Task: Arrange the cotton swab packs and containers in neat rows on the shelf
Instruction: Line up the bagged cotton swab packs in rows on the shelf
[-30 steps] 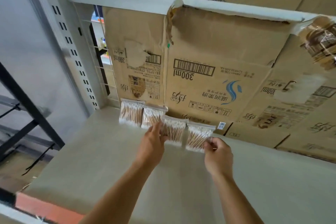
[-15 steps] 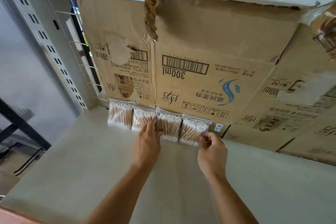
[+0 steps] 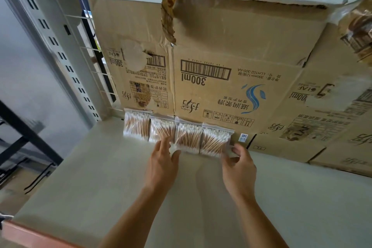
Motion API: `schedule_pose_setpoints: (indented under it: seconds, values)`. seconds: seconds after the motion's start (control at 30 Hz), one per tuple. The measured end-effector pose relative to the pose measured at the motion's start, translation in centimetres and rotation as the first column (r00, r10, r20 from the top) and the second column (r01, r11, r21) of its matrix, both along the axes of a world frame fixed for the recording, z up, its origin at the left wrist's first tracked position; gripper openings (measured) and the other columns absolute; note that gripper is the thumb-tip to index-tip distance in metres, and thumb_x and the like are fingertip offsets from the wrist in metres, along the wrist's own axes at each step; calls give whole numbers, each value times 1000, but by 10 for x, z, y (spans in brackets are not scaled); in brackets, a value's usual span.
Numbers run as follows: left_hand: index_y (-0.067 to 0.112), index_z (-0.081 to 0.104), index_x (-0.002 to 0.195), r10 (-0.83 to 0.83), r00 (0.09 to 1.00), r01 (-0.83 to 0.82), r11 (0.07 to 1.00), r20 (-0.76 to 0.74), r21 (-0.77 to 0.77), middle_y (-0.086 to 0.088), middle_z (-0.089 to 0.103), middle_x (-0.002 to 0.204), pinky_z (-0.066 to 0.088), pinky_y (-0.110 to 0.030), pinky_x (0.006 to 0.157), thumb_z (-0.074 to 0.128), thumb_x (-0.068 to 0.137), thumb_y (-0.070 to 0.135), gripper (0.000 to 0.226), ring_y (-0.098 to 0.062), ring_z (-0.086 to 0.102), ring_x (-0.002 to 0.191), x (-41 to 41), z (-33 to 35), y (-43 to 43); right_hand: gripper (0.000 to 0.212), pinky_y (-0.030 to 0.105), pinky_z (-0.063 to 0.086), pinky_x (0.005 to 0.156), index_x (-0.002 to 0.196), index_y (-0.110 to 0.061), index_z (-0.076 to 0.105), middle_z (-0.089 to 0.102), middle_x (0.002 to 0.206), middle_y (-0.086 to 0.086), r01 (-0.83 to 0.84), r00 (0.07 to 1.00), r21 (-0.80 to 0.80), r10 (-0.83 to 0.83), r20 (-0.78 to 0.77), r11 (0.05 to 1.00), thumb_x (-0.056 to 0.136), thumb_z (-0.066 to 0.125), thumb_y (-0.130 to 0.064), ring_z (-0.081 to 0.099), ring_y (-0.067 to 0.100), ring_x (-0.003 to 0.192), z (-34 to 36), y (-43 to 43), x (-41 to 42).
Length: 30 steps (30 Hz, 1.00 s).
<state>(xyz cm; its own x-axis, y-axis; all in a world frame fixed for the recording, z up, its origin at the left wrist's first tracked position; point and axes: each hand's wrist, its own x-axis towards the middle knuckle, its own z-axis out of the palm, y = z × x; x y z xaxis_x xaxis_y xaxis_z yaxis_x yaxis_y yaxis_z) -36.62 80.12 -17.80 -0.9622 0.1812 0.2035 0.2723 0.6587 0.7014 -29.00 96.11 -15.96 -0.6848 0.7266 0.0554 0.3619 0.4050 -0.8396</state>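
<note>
4 cotton swab packs [image 3: 188, 137] stand side by side in 1 row at the back of the shelf [image 3: 96, 179], leaning vs. the flattened cardboard [image 3: 231, 42] behind, edges touching or slightly overlapping. L hand [image 3: 162, 166] is flat w/ fingers straight, tips touching the lower edges of the 2nd pack [image 3: 162, 130] & 3rd pack; R hand [image 3: 239, 167] has fingers curled, pinching the bottom-right corner of the 4th pack [image 3: 214, 141], i.e. the rightmost. Slotted upright [image 3: 60, 54] & wire grid [image 3: 94, 66] sit at the shelf's left end, near the 1st pack [image 3: 136, 125].
</note>
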Motion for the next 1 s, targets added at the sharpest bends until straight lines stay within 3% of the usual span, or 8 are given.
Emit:
schedule_pose_setpoints:
  seconds: [0.17,0.3,0.53,0.7,1.0]
  values:
    - [13,52,129,-44,999,44,996,1,-76,-9,58,123,52,-41,84,63,89,24,43,-28,60,104,16,7,-12,43,32,45,95,136,-14,49,57,133,2,-6,998,-36,8,57,999,93,55,-15,56,18,115,6,-11,19]
    - [10,57,122,-112,991,95,976,-75,-199,-11,62,114,52,-43,80,67,85,26,41,-31,61,97,29,12,-21,46,35,40,102,137,-12,47,54,136,5,12,996,-19,-10,84,1000,92,53,-13,51,20,124,12,-24,39]
    - [21,40,138,-297,950,247,903,-93,-352,1,49,132,39,-33,99,42,95,45,50,-19,48,118,69,31,-22,55,34,28,113,143,-13,41,41,148,7,18,983,92,-34,180,996,91,56,-18,34,24,138,26,-37,87]
    - [25,27,145,-435,899,366,809,-50,-461,0,34,146,28,-34,106,33,96,51,56,-20,34,133,108,42,4,64,50,13,117,151,-28,20,9,161,1,103,887,172,-168,430,980,94,47,-37,-2,34,147,39,-22,141]
    - [28,16,150,-584,812,490,671,12,-556,-2,19,155,14,-40,115,23,96,58,62,-22,15,143,176,59,77,65,57,8,115,152,-31,14,0,162,3,298,806,209,-363,467,931,96,42,-45,-8,38,146,60,48,245]
